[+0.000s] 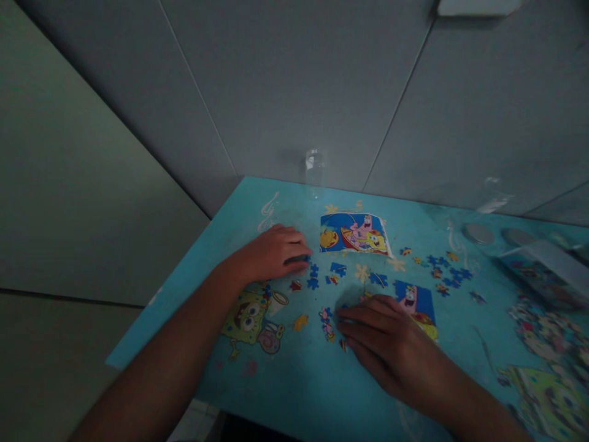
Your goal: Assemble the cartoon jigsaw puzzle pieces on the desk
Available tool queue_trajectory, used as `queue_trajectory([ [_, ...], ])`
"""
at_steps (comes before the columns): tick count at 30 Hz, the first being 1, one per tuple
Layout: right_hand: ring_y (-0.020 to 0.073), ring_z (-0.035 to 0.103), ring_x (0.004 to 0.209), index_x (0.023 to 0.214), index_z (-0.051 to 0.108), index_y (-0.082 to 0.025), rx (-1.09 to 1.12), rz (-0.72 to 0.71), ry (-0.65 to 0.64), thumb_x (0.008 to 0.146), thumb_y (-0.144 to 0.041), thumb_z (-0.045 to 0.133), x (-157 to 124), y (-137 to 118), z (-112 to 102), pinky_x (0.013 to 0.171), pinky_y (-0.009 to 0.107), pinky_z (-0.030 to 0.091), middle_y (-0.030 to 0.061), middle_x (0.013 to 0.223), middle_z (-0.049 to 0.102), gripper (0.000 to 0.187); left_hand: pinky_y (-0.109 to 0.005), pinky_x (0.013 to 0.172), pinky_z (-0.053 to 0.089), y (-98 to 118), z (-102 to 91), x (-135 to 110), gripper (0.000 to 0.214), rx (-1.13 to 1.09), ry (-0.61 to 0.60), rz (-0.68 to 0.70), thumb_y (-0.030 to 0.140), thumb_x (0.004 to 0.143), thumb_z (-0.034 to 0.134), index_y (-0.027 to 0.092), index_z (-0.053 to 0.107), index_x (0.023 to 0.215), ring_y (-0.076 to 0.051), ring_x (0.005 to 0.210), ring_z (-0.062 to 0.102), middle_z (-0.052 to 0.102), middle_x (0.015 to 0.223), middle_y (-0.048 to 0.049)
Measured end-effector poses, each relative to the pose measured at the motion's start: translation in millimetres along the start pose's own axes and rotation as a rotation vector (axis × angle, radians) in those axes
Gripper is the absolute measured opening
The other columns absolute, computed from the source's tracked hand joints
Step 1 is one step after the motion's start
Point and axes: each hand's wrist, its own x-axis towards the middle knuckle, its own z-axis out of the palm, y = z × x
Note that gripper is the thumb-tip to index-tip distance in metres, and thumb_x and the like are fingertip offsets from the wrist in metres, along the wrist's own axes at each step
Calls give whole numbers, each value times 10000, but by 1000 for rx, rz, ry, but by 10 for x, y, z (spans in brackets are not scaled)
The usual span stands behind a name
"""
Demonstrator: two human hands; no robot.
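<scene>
My left hand (278,253) is over the left part of the table, its fingers curled and a blue jigsaw puzzle piece (305,259) partly visible between thumb and fingertips. Just right of it lie joined blue pieces (313,277) and a red piece (296,285). My right hand (384,328) rests low over the table with fingers stretched out and thumb apart, its tips beside a pink and blue joined strip of pieces (326,324). Behind that hand is a partly assembled section (418,304), partly covered. The picture sheet (353,233) with cartoon figures lies beyond both hands.
Loose puzzle pieces (453,276) are scattered to the right. A clear jar (315,174) stands by the wall; another clear jar (493,195) is farther right, near round lids (478,233). A clear-sided box (547,270) and a colourful pile (552,334) occupy the right side.
</scene>
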Motion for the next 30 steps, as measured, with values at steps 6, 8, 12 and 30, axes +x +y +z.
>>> queue_trajectory([
  [6,222,645,1083,1209,694,-246,13,-30,-4,1014,-212,557,7,9,10,997,430,455,34,1196,727,241,-408,1005,426,100,-12,14,292,-73,-41,43,384,1001,629,270,692,1262,-216,1090,613,657,1178,-60],
  [8,220,638,1092,1192,698,-242,13,-38,0,1013,-205,558,11,14,12,997,429,450,33,1197,723,230,-415,1018,422,119,-6,18,304,-88,-53,35,399,989,647,274,696,1262,-223,1111,604,647,1193,-64],
  [12,211,624,1107,1190,691,-237,19,-37,3,1009,-197,567,12,28,18,1005,424,440,24,1204,714,223,-425,1022,413,128,-1,29,255,-100,-67,45,393,999,628,288,722,1212,-222,1093,608,649,1175,-62],
  [30,215,610,1104,1164,689,-241,26,-23,-41,1013,-206,553,2,42,14,1014,436,437,27,1202,700,206,-393,1008,425,148,-24,48,190,-131,-59,36,265,994,628,240,712,1163,-198,1067,621,661,1134,-53],
])
